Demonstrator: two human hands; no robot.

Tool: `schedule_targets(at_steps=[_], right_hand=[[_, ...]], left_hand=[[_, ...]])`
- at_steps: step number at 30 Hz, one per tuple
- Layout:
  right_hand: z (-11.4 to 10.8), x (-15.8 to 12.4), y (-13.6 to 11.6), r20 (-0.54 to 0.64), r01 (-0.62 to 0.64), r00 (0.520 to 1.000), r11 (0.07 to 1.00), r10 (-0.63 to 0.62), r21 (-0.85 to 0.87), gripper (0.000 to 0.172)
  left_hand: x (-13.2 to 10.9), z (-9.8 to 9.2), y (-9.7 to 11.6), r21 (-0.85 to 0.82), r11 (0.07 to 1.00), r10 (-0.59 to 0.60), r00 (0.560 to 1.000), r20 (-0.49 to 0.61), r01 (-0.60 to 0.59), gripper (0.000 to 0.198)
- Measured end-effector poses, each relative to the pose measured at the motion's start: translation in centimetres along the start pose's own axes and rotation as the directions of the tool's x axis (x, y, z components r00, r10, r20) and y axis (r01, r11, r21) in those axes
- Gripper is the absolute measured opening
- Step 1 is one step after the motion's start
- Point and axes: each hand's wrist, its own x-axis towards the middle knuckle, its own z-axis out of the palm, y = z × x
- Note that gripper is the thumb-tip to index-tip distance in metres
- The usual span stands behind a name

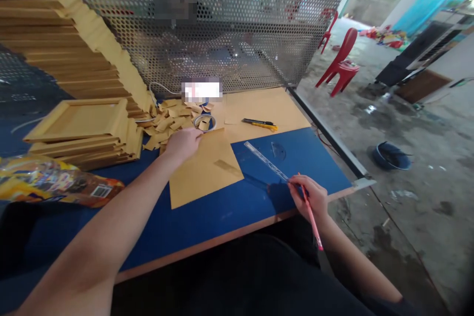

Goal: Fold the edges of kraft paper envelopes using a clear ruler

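No word or number can be read with certainty. On the bag (79, 181) there is coloured lettering, but it is too blurred, and beside it stands a barcode (100, 191) whose digits are too small. The ruler (264, 160) and the protractor (278, 150) are also too unclear for reading any numbers.

A blue counter (218, 217) with a pinkish-brown front edge. A tan paper sheet (202, 177) lies mid-counter; another tan sheet (259, 104) lies behind it. Right: a clear protractor (279, 151). Left: stacked brown card trays (83, 121), paper scraps (168, 121), a shiny printed packet (55, 181).
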Motion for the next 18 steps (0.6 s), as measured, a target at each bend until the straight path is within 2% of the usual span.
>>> schedule_targets(at_steps=[4,7,10,12,15,18], right_hand=[[0.6,1.3,-0.6,0.014,0.023,1.0,1.0,-0.023,0.019,0.012],[2.4,2.9,-1.7,0.026,0.186,0.982,0.983,-0.186,0.003,0.02],[4.6,3.9,-3.0,0.137,0.43,0.899,0.897,-0.416,-0.1,0.025],[5.9,4.1,-3.8,0.261,0.542,0.83,0.823,-0.493,-0.169,0.026],[7.3,3.6,-4.6,0.405,0.625,0.759,0.745,-0.509,-0.235,0.028],[8.1,3.0,-4.7,0.527,0.647,0.714,0.721,-0.461,-0.247,0.031]], left_hand=[[-0.9,-0.1,0.6,-0.069,0.997,0.02,0.998,0.061,-0.016,0.041],[-1.8,0.2,1.1,-0.125,0.992,0.041,0.994,0.106,-0.027,0.04],[-2.6,0.3,1.3,-0.159,0.987,0.052,0.99,0.133,-0.031,0.037],[-3.1,0.3,1.2,-0.172,0.985,0.053,0.989,0.141,-0.028,0.036],[-3.4,0.3,1.0,-0.177,0.984,0.051,0.987,0.151,-0.023,0.036],[-3.4,0.6,1.0,-0.145,0.989,0.048,0.988,0.147,-0.026,0.041]])
